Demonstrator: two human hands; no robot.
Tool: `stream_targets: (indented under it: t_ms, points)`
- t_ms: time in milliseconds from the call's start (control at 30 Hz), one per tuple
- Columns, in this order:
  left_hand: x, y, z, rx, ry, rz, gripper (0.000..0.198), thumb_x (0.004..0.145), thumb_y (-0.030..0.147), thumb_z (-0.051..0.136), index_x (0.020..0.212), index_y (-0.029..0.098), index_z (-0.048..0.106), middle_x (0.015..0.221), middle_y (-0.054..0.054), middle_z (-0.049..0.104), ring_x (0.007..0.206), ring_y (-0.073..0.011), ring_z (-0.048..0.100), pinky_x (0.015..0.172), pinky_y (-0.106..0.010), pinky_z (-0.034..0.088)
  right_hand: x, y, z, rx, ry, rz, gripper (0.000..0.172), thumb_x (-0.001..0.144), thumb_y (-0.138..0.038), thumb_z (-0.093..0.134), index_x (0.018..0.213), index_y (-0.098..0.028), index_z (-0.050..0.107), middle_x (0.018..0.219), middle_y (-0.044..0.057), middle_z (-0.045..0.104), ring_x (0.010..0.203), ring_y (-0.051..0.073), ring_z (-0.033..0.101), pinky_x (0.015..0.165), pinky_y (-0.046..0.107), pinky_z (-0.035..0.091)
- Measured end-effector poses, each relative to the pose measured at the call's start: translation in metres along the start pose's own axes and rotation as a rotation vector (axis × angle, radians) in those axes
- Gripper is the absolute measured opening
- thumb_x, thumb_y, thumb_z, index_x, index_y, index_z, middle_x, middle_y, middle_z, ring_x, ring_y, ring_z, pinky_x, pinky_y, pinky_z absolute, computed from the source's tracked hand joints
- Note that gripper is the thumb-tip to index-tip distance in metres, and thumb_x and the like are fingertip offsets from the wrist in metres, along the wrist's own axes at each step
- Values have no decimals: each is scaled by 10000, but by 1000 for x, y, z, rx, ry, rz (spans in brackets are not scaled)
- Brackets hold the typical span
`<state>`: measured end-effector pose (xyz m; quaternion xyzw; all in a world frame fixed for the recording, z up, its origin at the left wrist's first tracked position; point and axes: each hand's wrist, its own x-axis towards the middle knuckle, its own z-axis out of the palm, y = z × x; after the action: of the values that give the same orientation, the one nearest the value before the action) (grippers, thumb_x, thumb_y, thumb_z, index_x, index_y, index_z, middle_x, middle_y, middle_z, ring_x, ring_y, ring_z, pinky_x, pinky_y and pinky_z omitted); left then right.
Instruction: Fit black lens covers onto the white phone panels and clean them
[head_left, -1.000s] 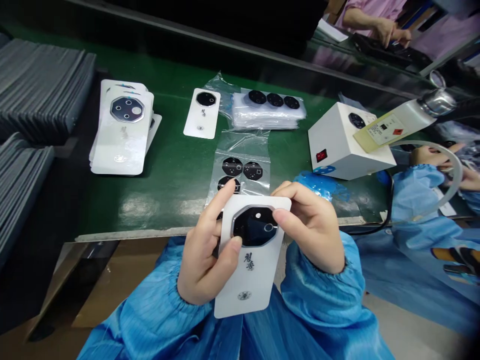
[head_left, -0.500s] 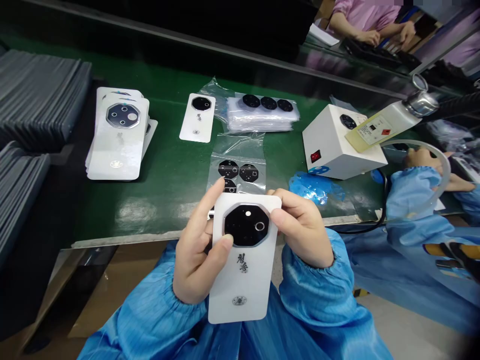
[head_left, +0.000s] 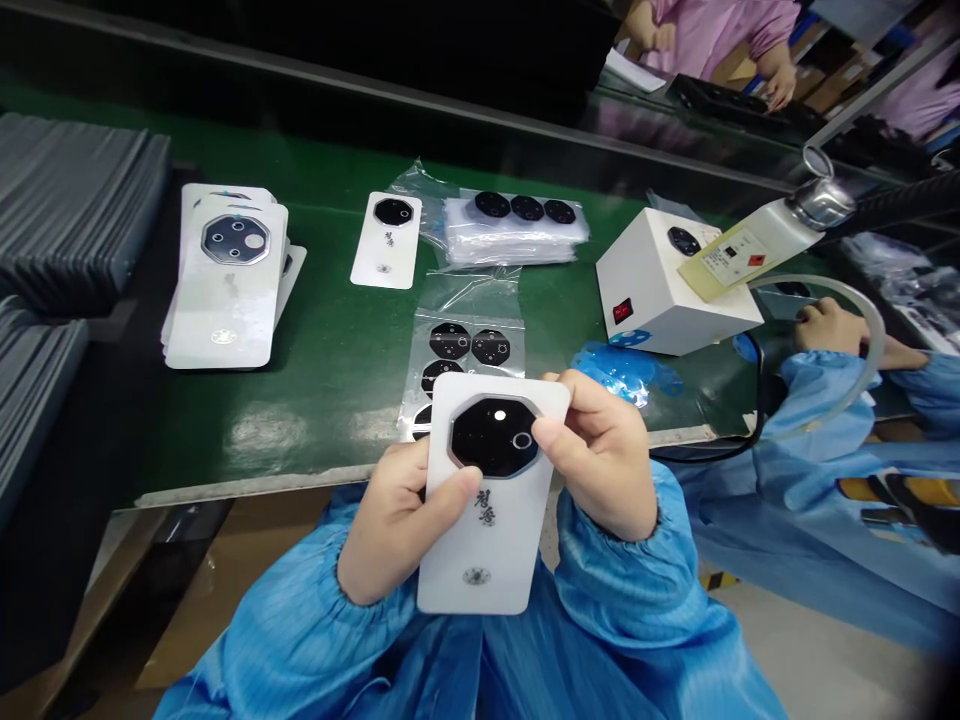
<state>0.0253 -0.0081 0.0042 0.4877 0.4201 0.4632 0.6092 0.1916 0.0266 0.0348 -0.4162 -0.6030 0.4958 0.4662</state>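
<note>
Between my two hands is a white phone back cover [head_left: 480, 545] with a black octagonal lens plate set in a silver rim near its top. My left hand [head_left: 401, 520] grips its left side, the thumb lying at the rim's lower left and the fingers hidden behind. On the upper right corner, my right hand [head_left: 604, 450] pinches the cover, its thumb at the rim's right edge. Just beyond, a clear plastic sheet [head_left: 465, 300] carries several black octagonal lens pieces [head_left: 490, 347]; the cover hides part of it.
Stacked white covers [head_left: 225, 290] lie left of a single white cover [head_left: 386, 250]. A pile of clear bags [head_left: 517, 240] sits at the back. A white box [head_left: 645, 270] supports a tilted bottle [head_left: 757, 245], near crumpled blue film [head_left: 626, 375]. A co-worker's hand [head_left: 829, 325] is at right.
My left index finger, raised along the cover's upper left edge before, has gone down behind it. My right thumb has shifted onto the lens rim's edge. The cover has risen slightly.
</note>
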Motion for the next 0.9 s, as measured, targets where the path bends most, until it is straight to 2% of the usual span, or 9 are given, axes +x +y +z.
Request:
stream_targets:
  t_ms: [100, 200, 300, 433, 567, 667, 767, 900]
  points:
    - [-2, 2, 0, -24, 49, -32, 236, 822, 353, 595, 676, 169, 620, 556, 1, 592, 476, -125, 505, 412, -215, 374, 0, 1, 0, 83, -36, 70, 177, 819, -301, 569, 701, -187, 504, 624, -44, 470, 529, 67, 438, 474, 187, 383]
    - [-4, 5, 4, -93, 100, -76, 210, 792, 373, 629, 713, 178, 641, 592, -1, 611, 503, -130, 519, 426, -217, 396, -2, 1, -1, 91, -131, 70, 110, 831, -303, 566, 836, -195, 589, 739, -17, 573, 630, 90, 538, 550, 204, 452]
    - [-5, 10, 9, -174, 150, -132, 196, 775, 369, 641, 724, 180, 651, 593, -7, 607, 521, -140, 524, 444, -231, 404, -4, 0, -1, 40, -161, 51, 99, 823, -271, 570, 876, -197, 610, 735, -13, 576, 634, 96, 543, 545, 205, 458]
    - [-6, 13, 13, -256, 165, -184, 177, 776, 356, 632, 739, 184, 650, 594, -15, 612, 508, -144, 524, 439, -240, 393, -6, 0, 3, 57, -111, 53, 116, 812, -286, 567, 838, -185, 620, 703, -5, 563, 602, 102, 529, 509, 210, 453]
    - [-7, 9, 11, -189, 111, -112, 243, 783, 428, 615, 738, 191, 643, 563, -18, 600, 471, -143, 516, 412, -242, 395, -8, 6, 9, 130, -72, 65, 151, 801, -307, 574, 877, -192, 635, 709, 4, 582, 612, 113, 544, 490, 211, 458]
    - [-8, 8, 9, -135, 147, -98, 257, 799, 424, 603, 704, 186, 619, 534, -4, 562, 456, -129, 497, 409, -232, 386, -8, 7, 12, 143, -59, 91, 169, 802, -331, 575, 884, -193, 628, 738, 12, 600, 642, 125, 568, 498, 217, 471]
    - [-9, 9, 10, -106, 166, -66, 248, 810, 411, 593, 698, 190, 610, 550, -1, 574, 466, -130, 506, 415, -228, 385, -8, 4, 14, 76, -109, 80, 154, 790, -322, 582, 855, -188, 623, 714, 5, 597, 615, 117, 551, 495, 214, 463]
    - [-12, 13, 14, -19, 216, 14, 259, 808, 374, 587, 617, 199, 570, 464, 27, 475, 412, -109, 418, 391, -226, 320, -8, -5, 16, -63, -152, -11, 54, 759, -232, 589, 779, -183, 603, 675, -7, 589, 593, 108, 531, 511, 213, 453]
